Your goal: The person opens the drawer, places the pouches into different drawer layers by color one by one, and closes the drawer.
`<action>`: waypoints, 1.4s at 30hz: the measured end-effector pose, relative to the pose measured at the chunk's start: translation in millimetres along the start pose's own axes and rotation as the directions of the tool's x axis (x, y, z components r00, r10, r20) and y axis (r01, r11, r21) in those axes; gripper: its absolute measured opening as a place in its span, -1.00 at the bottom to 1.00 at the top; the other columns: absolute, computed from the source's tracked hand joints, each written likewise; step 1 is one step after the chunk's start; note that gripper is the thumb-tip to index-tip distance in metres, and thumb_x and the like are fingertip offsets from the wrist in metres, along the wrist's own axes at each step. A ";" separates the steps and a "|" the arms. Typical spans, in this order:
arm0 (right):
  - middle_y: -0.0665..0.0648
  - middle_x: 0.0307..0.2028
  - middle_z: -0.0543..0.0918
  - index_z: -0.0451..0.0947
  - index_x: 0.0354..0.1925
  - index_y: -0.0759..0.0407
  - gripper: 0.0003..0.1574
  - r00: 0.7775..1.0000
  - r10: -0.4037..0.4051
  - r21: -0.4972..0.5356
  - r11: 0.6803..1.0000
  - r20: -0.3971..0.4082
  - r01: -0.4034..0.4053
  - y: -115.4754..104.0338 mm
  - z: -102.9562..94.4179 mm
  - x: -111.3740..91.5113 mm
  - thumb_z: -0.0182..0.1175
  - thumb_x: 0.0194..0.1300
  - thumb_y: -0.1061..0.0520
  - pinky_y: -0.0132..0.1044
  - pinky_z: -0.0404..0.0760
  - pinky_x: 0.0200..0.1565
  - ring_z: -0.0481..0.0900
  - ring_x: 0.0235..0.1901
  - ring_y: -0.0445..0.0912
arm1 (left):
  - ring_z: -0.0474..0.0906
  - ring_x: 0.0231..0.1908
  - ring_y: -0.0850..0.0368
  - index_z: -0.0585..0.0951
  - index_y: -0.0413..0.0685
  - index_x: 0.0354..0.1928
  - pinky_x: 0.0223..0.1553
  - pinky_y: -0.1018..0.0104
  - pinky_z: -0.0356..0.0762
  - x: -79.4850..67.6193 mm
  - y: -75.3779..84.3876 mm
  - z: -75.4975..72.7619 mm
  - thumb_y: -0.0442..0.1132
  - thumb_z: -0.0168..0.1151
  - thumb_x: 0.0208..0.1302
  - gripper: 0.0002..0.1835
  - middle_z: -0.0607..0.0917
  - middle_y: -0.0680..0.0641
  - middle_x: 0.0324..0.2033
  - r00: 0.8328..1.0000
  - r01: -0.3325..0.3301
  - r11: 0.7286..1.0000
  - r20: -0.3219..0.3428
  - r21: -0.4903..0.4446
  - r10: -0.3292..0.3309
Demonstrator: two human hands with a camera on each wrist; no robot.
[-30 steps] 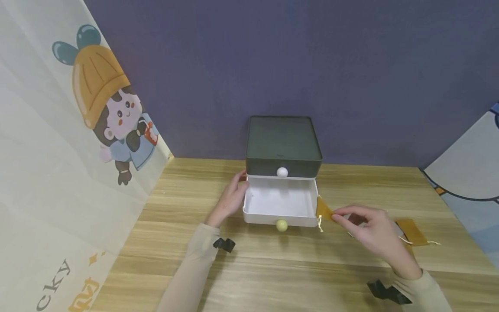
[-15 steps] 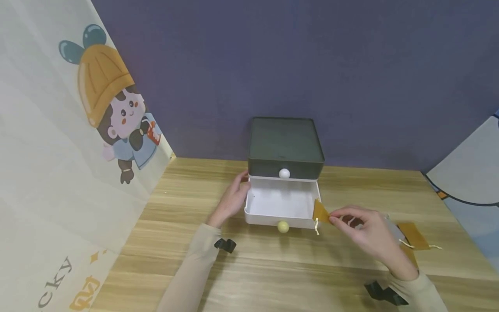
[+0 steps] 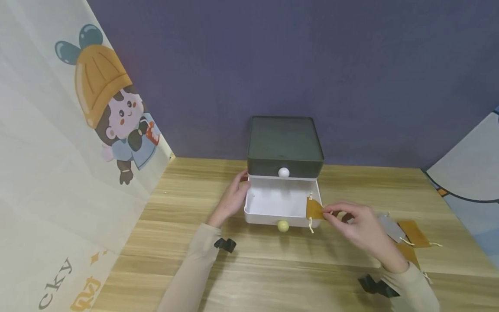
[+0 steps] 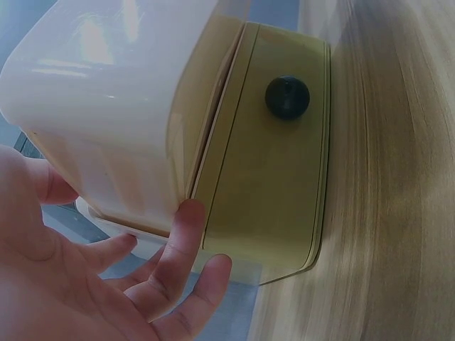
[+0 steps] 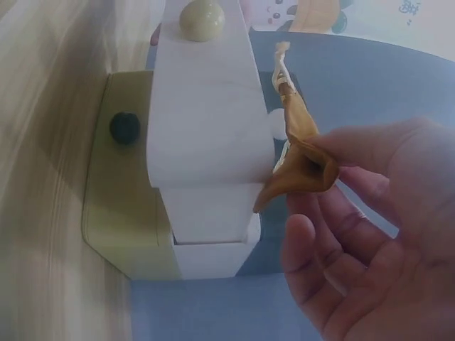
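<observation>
A small desktop drawer unit (image 3: 286, 138) stands against the back wall, with its white drawer (image 3: 273, 200) pulled out. My right hand (image 3: 360, 229) pinches a small mustard-yellow drawstring pouch (image 3: 313, 209) between thumb and forefinger. The pouch overlaps the drawer's right side, its pale cords dangling. In the right wrist view the bent pouch (image 5: 302, 170) is above the drawer's rim level. My left hand (image 3: 231, 198) rests against the unit's left side. Seen from the left wrist, its fingers (image 4: 188, 227) lie loosely along the drawer and the yellow-green drawer below.
On the table to the right lie a grey pouch (image 3: 391, 228) and yellow pouches (image 3: 414, 234), partly behind the right hand. A dark blue wall (image 3: 351, 86) backs the wooden table (image 3: 273, 268). A printed curtain (image 3: 46, 151) borders the left side.
My right hand has moved left, bringing the yellow pouch from beside the drawer's right edge to over its right side. My left hand stays in place.
</observation>
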State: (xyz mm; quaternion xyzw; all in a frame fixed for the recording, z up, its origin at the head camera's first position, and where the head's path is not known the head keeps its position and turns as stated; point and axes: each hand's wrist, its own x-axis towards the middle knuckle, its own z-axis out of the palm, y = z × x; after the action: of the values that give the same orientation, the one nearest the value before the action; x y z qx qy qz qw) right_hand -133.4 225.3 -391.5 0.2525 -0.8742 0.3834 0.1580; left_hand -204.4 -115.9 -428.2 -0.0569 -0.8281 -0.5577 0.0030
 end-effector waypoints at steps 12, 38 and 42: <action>0.04 -0.24 0.87 0.84 -0.21 0.07 -0.83 0.998 0.061 -0.016 0.998 0.027 -0.060 -5.9 6.4 8.8 0.47 0.27 0.31 -0.45 0.68 -0.40 0.66 -0.42 -0.37 | 0.55 0.34 -0.31 0.23 -0.05 0.65 0.36 -0.25 0.57 1.7 -2.6 0.0 -0.06 -0.04 0.64 -0.36 0.48 -0.30 0.46 1.000 -0.012 1.000 0.004 -0.014 0.012; -0.01 -0.27 0.87 0.87 -0.21 0.02 -0.90 0.995 0.082 0.076 0.993 0.055 -0.086 -12.4 32.0 38.6 0.49 0.31 0.20 -0.44 0.62 -0.39 0.67 -0.38 -0.31 | 0.59 0.30 -0.28 0.21 -0.03 0.66 0.30 -0.19 0.64 5.1 -3.1 -0.4 -0.02 -0.07 0.64 -0.35 0.47 -0.27 0.48 1.000 -0.001 1.000 0.020 -0.013 0.001; -0.01 -0.29 0.87 0.88 -0.22 0.01 -0.93 0.993 0.108 0.078 0.991 0.050 -0.112 -12.7 34.8 41.1 0.51 0.31 0.16 -0.44 0.56 -0.42 0.65 -0.37 -0.30 | 0.59 0.30 -0.30 0.21 -0.06 0.66 0.31 -0.20 0.63 4.8 -4.7 0.1 -0.03 -0.06 0.64 -0.34 0.46 -0.28 0.48 1.000 0.002 1.000 0.018 -0.020 -0.002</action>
State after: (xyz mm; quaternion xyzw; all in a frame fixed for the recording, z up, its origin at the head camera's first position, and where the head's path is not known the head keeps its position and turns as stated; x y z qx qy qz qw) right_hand -163.0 178.7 -387.6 0.2188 -0.8740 0.4207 0.1063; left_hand -209.6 -117.1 -432.2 -0.0610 -0.8224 -0.5656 -0.0056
